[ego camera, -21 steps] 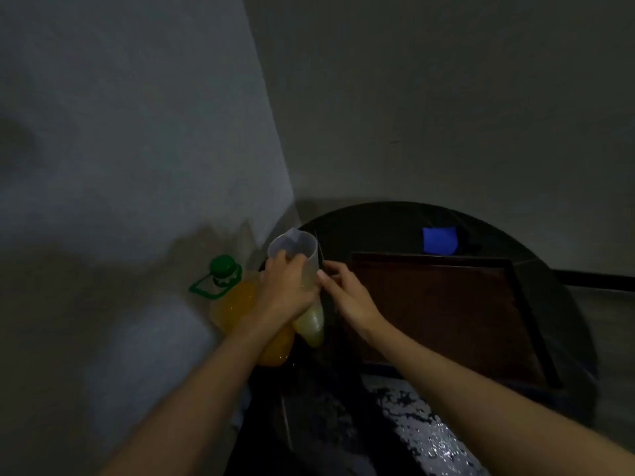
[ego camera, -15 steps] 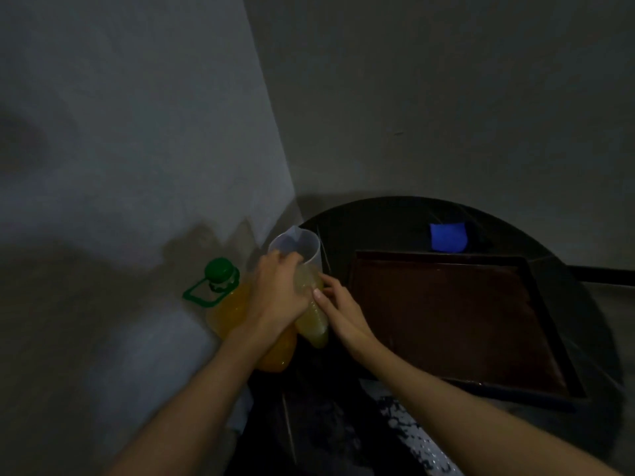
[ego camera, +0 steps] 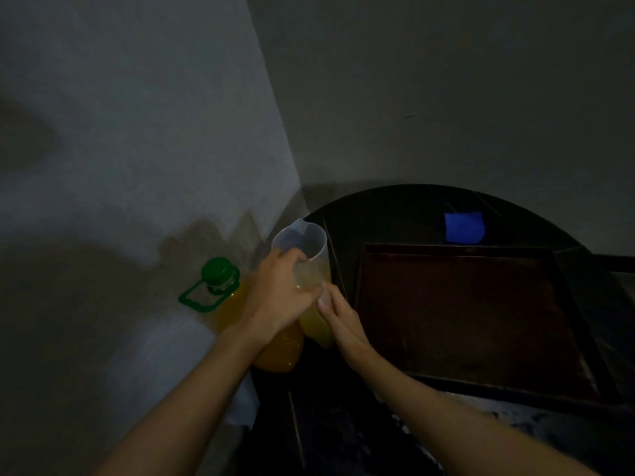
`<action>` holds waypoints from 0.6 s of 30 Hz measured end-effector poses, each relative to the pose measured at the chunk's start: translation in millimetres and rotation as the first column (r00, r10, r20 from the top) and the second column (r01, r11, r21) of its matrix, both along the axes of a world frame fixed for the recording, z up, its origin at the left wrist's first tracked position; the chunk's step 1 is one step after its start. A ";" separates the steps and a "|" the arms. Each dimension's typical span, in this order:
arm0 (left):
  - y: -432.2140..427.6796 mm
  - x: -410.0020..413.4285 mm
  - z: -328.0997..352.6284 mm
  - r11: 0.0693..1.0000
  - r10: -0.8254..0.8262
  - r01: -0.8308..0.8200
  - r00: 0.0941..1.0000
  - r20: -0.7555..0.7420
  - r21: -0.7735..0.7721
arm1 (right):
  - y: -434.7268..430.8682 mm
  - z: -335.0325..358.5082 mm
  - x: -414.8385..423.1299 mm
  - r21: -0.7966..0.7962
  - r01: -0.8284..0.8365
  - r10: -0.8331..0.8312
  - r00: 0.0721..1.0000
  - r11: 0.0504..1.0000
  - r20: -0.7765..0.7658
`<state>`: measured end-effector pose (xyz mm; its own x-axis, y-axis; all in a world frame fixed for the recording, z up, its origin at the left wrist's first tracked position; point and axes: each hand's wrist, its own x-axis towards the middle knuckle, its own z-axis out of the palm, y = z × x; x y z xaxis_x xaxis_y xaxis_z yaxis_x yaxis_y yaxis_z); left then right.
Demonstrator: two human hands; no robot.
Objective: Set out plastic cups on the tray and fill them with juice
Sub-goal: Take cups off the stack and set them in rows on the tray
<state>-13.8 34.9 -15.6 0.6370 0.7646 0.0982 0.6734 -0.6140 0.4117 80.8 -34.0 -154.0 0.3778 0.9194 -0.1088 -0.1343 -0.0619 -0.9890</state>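
Over at the left edge of the round dark table [ego camera: 395, 214], tight in the corner of the walls, I've got both hands on the clear plastic jug [ego camera: 311, 242]. My left hand [ego camera: 278, 297] wraps over its upper body just under the rim, fingers curled around it, and the jug is tilted, with its spout pointing up and away towards the wall. Pale yellow juice sits in the lower part. My right hand [ego camera: 340, 317] comes in from the other side, thumb laid against the jug's wall right below my left hand's fingers, so the two hands are almost touching; whether those right fingers curl round the back, I cannot tell in this dim light. Just behind my left wrist stands the big juice bottle [ego camera: 281, 352], orange and full, its green cap [ego camera: 216, 269] on and its green handle sticking out left. To the right of my hands, close by, lies the brown tray [ego camera: 464, 314], flat on the table. Beyond its far edge sits something small and blue [ego camera: 464, 227].
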 end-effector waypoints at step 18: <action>-0.8 9.0 20.8 0.994 -0.047 0.043 0.998 -0.046 -0.098 | -8.8 15.6 -5.1 0.006 0.063 -0.062 0.995 0.998 -0.078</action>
<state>-4.8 34.2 5.3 0.6732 0.7394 -0.0065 0.6664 -0.6029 0.4385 75.7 -42.8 -138.4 0.4255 0.8952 -0.1328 -0.2142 -0.0430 -0.9759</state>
